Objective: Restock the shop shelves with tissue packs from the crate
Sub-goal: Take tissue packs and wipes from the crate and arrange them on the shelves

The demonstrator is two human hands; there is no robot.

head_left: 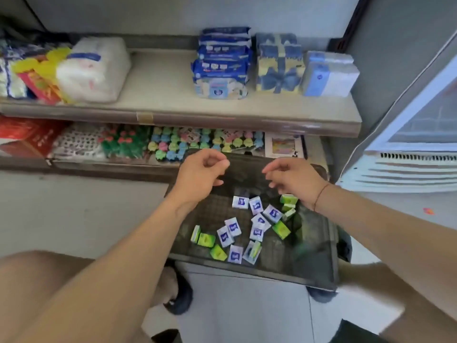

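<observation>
A dark mesh crate (319,246) stands on the floor in front of the shelves. Several small tissue packs lie loose on its bottom: white ones with blue labels (256,205) and green ones (282,229). My left hand (201,172) hovers over the crate's far left rim, fingers curled with nothing in them. My right hand (293,178) hovers over the far right part of the crate, fingers loosely apart and empty. The upper shelf (160,95) holds blue tissue packs (222,63) in a stack, with bare board to their left.
A white bag of rolls (95,68) and red-and-yellow packets lie at the shelf's left. Blue boxed tissues (280,65) and pale packs (330,75) stand at the right. The lower shelf (173,144) is filled with colourful small goods. A cooler cabinet (408,144) is on the right.
</observation>
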